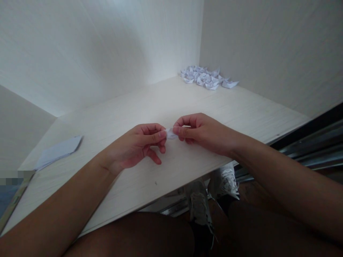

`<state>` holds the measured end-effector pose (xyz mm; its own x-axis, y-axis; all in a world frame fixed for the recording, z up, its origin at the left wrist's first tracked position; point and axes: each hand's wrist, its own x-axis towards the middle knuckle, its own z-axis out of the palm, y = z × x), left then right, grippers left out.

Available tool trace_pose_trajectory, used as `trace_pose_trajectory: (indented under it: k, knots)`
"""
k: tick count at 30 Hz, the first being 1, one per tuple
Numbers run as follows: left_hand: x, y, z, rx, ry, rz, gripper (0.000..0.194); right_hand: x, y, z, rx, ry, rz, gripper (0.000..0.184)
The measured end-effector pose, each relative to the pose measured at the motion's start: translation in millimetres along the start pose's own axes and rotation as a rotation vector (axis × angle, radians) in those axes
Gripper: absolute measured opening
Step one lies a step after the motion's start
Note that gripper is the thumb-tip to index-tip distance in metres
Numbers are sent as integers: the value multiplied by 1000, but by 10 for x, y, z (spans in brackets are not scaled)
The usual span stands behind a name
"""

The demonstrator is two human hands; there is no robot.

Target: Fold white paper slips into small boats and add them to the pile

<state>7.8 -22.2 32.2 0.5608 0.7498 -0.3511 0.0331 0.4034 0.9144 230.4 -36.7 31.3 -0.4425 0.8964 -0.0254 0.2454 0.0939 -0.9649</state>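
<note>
A small folded piece of white paper (170, 134) is pinched between both my hands above the pale wooden tabletop (166, 103). My left hand (139, 146) grips its left end between thumb and forefinger, the other fingers curled under. From the right, my right hand (199, 132) pinches the other end, fingers closed. Most of the paper is hidden by my fingertips.
A heap of several small folded white paper boats (207, 77) lies in the far corner against the walls. A stack of flat white paper sheets (59, 151) rests at the table's left edge. My knees and white shoes (211, 192) show below the table's near edge.
</note>
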Motion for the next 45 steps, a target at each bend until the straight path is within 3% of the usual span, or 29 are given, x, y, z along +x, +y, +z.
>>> trace_pose_trajectory:
  k: [6,12,16,24,30,33,37,41,45]
  knots:
    - [-8,-15,14,-163,-111,-71,16,-9,65,-57,172,-100,-33,21]
    - [-12,-35,-51,-171,-278,-117,12,-24,4,-59,253,-256,58,29]
    - [-5,-44,-82,-200,-332,-125,10,-16,-4,-46,300,-284,78,33]
    - [-9,-21,-33,-177,-267,-30,15,-20,110,-87,427,-220,45,32]
    - [-76,9,-62,293,-190,136,21,-83,112,-97,84,-283,-91,15]
    - [-100,44,-76,675,-122,301,12,-115,140,-65,-193,-150,-263,6]
    - [-102,54,-69,1181,-66,606,10,-165,224,-41,-602,-23,-527,20]
    - [-69,5,-47,1394,-46,819,12,-195,284,-46,-788,23,-637,22]
    - [-45,-28,-18,1471,-19,910,13,-177,294,-60,-828,65,-701,22]
